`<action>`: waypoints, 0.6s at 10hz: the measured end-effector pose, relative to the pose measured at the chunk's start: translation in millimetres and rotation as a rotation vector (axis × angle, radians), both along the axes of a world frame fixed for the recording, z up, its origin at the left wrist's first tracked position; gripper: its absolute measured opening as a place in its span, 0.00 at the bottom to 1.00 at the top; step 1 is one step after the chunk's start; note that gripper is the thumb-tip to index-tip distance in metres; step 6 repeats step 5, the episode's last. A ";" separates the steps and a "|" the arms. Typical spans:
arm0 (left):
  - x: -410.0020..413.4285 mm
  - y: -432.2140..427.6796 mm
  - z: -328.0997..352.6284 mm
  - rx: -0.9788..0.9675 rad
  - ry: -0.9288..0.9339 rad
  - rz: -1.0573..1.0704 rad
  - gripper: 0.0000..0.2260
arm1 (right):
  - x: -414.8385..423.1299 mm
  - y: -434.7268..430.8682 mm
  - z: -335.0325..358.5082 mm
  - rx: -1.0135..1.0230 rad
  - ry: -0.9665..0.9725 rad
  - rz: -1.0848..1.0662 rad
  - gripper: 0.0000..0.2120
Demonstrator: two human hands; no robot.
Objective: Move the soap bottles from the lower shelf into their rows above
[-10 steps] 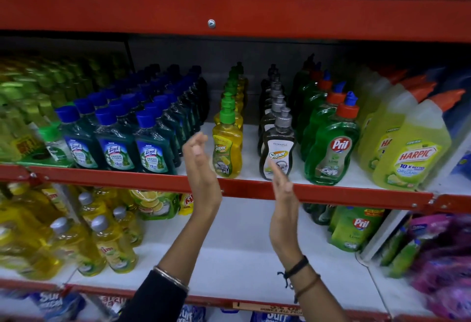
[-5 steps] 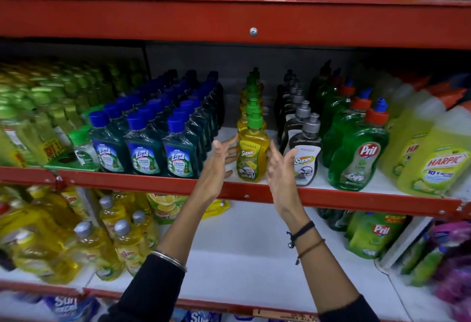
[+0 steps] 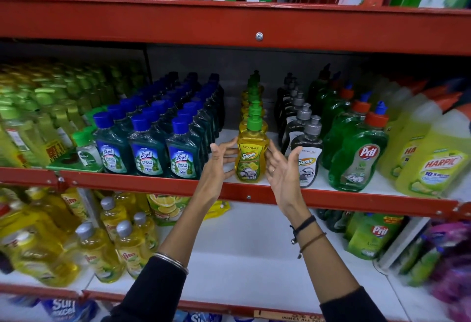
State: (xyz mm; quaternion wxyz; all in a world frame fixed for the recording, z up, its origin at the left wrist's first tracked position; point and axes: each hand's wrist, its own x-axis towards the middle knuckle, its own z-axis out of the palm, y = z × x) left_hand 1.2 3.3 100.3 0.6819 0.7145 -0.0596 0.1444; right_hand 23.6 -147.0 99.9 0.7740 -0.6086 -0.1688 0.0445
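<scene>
Both hands up at the middle shelf, bracketing the front yellow Super bottle. Left hand fingers spread, tips touching or just off the bottle's left side; right hand palm open, just beside its right side. Neither grip is clamped on it; both are apart. The bottle stands upright between the palms at the shelf's front edge, heading its yellow row running back from the grip.

Risks, as a guess: a nudge from either palm could tip the narrow-waisted bottle forward off the red lip, or back into its row, domino-style. Right of the grip, the dark Super bottle sits near the right hand's knuckles; a careless sweep could knock it.

Materials: glossy translucent plastic, pinched waist, green pump-style cap, slick printed label, probably slippery. Shelf is painted red metal with a smooth white deck. Lower shelf below the wrists is mostly bare in the middle.
</scene>
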 end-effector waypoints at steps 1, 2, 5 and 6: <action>-0.6 -1.1 1.0 0.002 0.003 0.006 0.47 | 1.0 0.7 -0.9 0.015 0.010 -0.001 0.62; -3.1 -2.8 2.0 0.017 -0.006 0.006 0.49 | 1.1 1.0 0.9 0.018 0.013 -0.010 0.61; -21.8 -24.7 8.5 0.219 -0.319 0.290 0.35 | -38.4 -36.5 -20.6 0.064 -0.226 -0.311 0.43; -21.8 -24.7 8.5 0.219 -0.319 0.290 0.35 | -38.4 -36.5 -20.6 0.064 -0.226 -0.311 0.43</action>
